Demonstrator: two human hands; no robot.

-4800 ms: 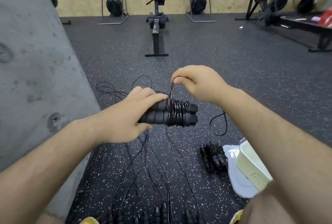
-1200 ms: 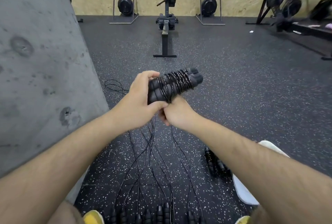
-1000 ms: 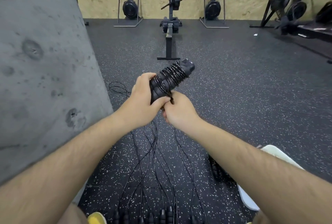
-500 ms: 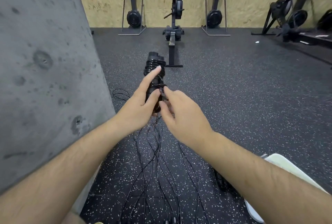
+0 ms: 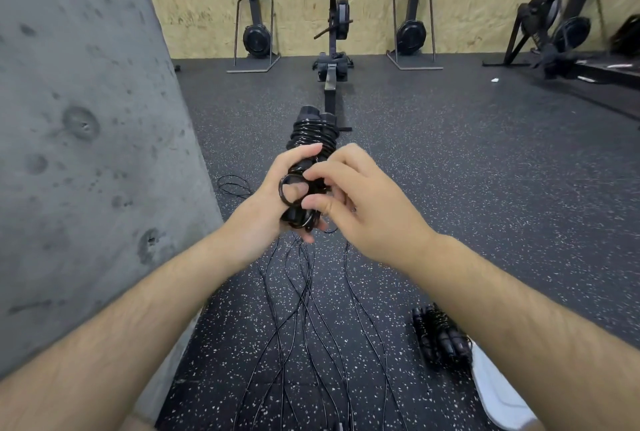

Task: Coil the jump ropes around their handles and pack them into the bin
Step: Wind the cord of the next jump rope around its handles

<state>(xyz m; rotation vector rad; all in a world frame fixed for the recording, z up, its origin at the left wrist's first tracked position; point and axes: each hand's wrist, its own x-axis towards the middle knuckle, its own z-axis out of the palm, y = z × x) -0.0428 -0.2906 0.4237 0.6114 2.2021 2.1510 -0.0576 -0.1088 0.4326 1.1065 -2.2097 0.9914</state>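
While the wound bundle (image 5: 313,134) is gripped about its lower half by the left hand (image 5: 266,212), with the paired handles pointed up and away, a small loop (image 5: 286,190) of the rope's free end is pinched between thumb and forefinger of the right hand (image 5: 370,216). The hands are thus brought together at the bundle, each clamped on its own part of the one rope. The loop is seen to lie over the left thumb, just below the glossy coils; whether it has been passed under a turn cannot be told.

The step in hand is judged to be the securing of the tail (the winding itself appears all but complete). What is called for next is that the loop be tucked beneath a coil, or drawn tight over one, without the left grip being loosened, lest the turns spring off the handles.

Below the bundle, loose ropes (image 5: 311,320) are spread on the speckled floor, not yet wound. Below and to the right of the bundle a finished coil (image 5: 440,337) is laid on the floor, just beside a white plastic edge taken to be the bin (image 5: 495,392) or its lid; that coil is not yet packed. To the left of the bundle a concrete pillar (image 5: 86,153) is seen, and beyond the bundle a rowing machine (image 5: 334,36).
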